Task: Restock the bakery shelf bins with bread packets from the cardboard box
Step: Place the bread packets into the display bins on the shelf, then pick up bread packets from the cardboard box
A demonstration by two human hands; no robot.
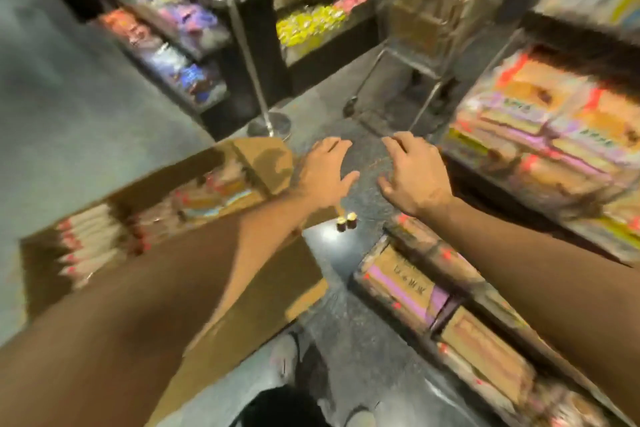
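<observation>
The view is blurred by motion. An open cardboard box (263, 291) stands on the floor at the left, with several bread packets (194, 204) stacked inside. My left hand (323, 172) hovers past the box's far right corner, fingers spread, holding nothing. My right hand (410, 172) hangs beside it over the grey floor, fingers loosely bent and empty. The bakery shelf bins (453, 302) run along the right, filled with packets in orange, pink and purple wrappers (540, 121).
A shopping trolley (426, 31) with an orange handle stands ahead on the right. A metal post on a round base (268, 123) rises ahead at centre. Snack shelves (162, 28) line the far left. Two small dark cups (346, 220) sit on a glossy black surface below my hands.
</observation>
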